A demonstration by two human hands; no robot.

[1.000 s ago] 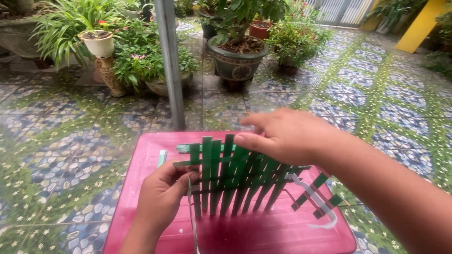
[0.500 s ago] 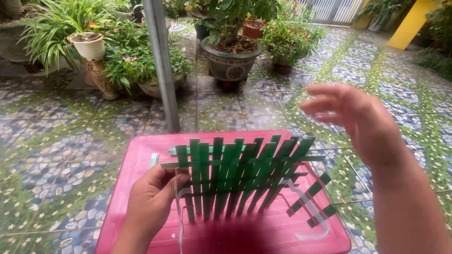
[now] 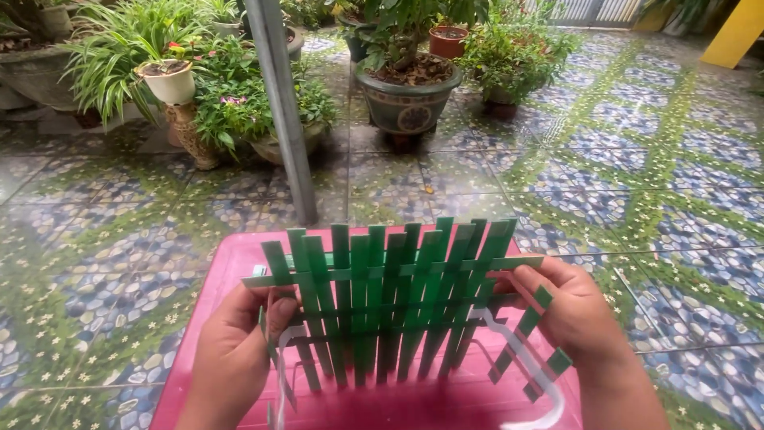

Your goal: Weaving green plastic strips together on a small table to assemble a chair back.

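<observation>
We pinch the green strip weave [image 3: 390, 306] at both side edges, left hand [image 3: 235, 358] and right hand [image 3: 577, 314] each clenched on it above the pink table [image 3: 239, 263]; it looks light, springy, easily unravelled.
</observation>
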